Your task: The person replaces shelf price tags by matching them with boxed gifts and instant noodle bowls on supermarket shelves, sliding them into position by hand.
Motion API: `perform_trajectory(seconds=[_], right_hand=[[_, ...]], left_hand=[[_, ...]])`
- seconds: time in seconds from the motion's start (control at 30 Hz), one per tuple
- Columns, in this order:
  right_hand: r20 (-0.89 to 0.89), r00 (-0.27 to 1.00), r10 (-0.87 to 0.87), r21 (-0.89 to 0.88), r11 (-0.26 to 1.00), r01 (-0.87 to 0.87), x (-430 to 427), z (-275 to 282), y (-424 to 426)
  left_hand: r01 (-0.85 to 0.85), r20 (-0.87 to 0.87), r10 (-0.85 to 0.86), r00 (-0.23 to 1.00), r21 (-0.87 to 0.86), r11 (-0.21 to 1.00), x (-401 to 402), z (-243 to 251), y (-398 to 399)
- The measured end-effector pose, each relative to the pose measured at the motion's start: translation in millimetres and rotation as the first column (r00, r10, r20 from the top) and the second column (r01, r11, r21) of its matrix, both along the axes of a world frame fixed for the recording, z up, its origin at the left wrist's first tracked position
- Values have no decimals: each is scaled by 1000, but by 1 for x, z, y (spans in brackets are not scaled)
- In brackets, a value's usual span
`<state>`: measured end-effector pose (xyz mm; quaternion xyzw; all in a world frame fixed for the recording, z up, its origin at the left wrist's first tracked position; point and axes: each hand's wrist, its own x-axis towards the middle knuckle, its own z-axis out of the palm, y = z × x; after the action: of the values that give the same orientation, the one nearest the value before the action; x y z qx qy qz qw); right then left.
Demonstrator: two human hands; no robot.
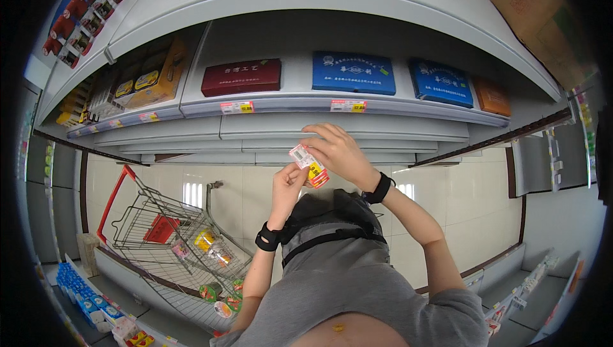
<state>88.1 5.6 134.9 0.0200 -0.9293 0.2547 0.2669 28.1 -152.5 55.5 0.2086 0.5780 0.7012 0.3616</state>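
Note:
A small stack of red, white and yellow price labels point(310, 167) is between my hands, in front of the shelf. My left hand point(288, 185) pinches its lower left edge between thumb and fingers. My right hand point(335, 152) is at the upper right side of the stack, fingers curled over it; whether they grip a label is unclear. Beyond the hands, a dark red box point(242, 77), a blue box point(353, 73) and a second blue box point(440, 82) lie on the shelf. Price labels point(348, 106) sit in the shelf's front strip point(287, 106).
A wire shopping cart point(163, 246) with several packaged goods stands at my left. An orange box point(492, 96) lies at the shelf's right end, yellow cartons point(148, 81) at its left. Cardboard boxes point(531, 16) rest at upper right. Stocked shelves point(512, 289) stand behind me.

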Motion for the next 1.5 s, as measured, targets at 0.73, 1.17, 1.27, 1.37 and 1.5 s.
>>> perform_trajectory(seconds=[0.73, 1.17, 1.27, 1.37, 1.5], right_hand=[[64, 996, -63, -478, 874, 86, 55, -7, 1], [64, 992, 106, -762, 647, -20, 13, -36, 30], [134, 985, 111, -906, 417, 76, 15, -26, 42], [240, 971, 24, -825, 533, 191, 24, -18, 65], [125, 991, -56, -862, 488, 136, 49, -39, 105]], left_hand=[[-226, -144, 223, 964, -5, 974, 37, 18, 40], [-178, -54, 179, 982, 18, 984, 25, 19, 27], [-193, -17, 194, 981, 46, 980, 24, 15, 25], [-210, -14, 211, 977, 40, 977, 23, 15, 26], [-202, 15, 201, 979, 43, 979, 24, 12, 35]])
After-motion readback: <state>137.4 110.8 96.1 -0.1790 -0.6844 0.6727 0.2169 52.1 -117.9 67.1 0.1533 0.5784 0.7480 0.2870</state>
